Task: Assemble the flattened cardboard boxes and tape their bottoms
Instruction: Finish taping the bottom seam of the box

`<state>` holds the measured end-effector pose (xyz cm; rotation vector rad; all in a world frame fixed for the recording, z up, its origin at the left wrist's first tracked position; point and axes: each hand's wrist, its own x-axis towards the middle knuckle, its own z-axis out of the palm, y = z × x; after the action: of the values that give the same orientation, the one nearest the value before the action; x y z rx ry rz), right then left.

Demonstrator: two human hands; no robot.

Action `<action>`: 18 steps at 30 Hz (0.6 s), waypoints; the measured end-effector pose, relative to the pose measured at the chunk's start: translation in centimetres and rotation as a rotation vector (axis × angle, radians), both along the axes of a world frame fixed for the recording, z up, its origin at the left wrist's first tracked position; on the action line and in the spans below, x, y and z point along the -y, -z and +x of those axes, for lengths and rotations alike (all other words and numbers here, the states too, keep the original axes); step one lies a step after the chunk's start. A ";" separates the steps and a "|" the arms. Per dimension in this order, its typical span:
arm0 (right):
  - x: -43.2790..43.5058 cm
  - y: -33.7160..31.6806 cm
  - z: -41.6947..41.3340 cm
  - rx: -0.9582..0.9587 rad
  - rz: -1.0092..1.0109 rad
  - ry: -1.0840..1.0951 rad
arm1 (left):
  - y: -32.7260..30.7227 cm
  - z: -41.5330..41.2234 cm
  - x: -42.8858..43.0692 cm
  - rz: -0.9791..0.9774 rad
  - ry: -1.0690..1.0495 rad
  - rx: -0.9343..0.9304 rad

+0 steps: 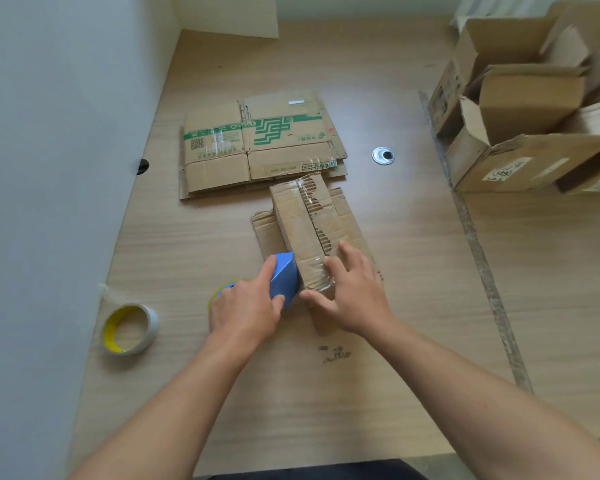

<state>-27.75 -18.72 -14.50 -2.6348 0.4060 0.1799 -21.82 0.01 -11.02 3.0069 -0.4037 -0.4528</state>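
The left hand grips a blue tape dispenser; the right hand presses the taped box.

A light wood-grain desk with a round metal grommet meets a plain white wall on the left

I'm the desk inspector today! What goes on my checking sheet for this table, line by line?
Surface: wooden table, a scuffed strip running down its right side.
Job's things: small box resting on its spread flaps, clear tape along its seam; blue tape dispenser at its near end; flattened boxes stacked behind it; assembled boxes at far right.
Clutter: spare tape roll with a yellow core, near left.
Hands: left hand grips the dispenser; right hand presses the box's near end, fingers fairly straight.
Cables: nothing seen; a metal grommet sits in the table.
Surroundings: pale wall on the left.
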 end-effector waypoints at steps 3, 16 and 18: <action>-1.5 -0.6 0.5 -0.033 -0.031 0.090 | -0.1 -0.6 -0.9 -0.019 -0.004 -0.040; -0.5 -0.6 -0.9 -0.116 -0.128 -0.115 | -1.8 -1.3 -4.8 -0.232 -0.121 -0.055; 0.3 -0.7 -1.6 -0.124 -0.123 -0.163 | -2.4 -1.2 -4.5 -0.258 -0.113 -0.031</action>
<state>-29.31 -19.05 -13.82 -2.7876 0.2497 0.3835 -22.98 4.50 -8.67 2.7518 -0.2650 -0.4032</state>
